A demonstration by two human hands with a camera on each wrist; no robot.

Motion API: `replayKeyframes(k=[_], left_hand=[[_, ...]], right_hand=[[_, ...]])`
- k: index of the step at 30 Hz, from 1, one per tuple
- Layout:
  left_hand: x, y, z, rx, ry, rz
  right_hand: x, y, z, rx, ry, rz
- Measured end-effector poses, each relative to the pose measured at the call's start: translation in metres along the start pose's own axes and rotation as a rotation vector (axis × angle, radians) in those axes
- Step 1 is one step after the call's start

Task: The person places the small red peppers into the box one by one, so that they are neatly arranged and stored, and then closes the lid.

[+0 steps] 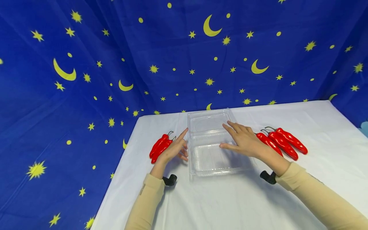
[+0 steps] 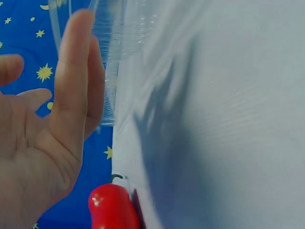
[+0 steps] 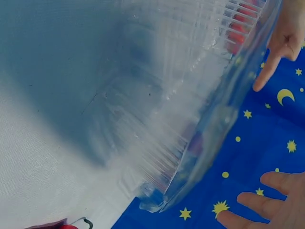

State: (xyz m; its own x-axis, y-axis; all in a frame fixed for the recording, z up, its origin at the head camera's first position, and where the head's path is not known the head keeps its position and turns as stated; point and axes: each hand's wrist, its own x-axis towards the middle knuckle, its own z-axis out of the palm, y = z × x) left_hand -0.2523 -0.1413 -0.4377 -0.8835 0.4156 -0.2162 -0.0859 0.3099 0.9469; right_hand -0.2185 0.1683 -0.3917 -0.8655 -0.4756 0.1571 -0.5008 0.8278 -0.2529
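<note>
Two hands, palms down or nearly so, at a clear box. Left hand: forearm rising from the lower edge, index finger extended forward, other fingers loosely bent and apart; grasp empty. Index tip is at the box's left rim; contact cannot be told. Right hand: forearm entering from lower right, fingers spread, thumb well apart from them; grasp empty. It hovers over the box's right side, casting a shadow into the near half.

Box lies on the white table, two halves unfolded, one behind the other. Two peppers, red, lie left of the box, beside the left hand. Three more peppers lie to its right, partly behind the right wrist. Sleeves beige; backdrop blue with yellow stars and moons.
</note>
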Motion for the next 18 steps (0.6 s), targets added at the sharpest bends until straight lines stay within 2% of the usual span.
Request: replayKeyframes(k=[4,13,18], left_hand=[[-0.003,-0.002,0.002,-0.011,-0.047,-0.044],[-0.005,-0.004,0.006,0.004,-0.136,-0.017],[-0.003,-0.002,0.008,-0.029,-0.177,-0.024]], right_hand=[[0.001,0.002,-0.001,-0.001,0.017,0.001],[0.004,0.008,-0.020,-0.009,0.035,0.047],[0.003,0.016,-0.033,0.023,0.097,0.091]])
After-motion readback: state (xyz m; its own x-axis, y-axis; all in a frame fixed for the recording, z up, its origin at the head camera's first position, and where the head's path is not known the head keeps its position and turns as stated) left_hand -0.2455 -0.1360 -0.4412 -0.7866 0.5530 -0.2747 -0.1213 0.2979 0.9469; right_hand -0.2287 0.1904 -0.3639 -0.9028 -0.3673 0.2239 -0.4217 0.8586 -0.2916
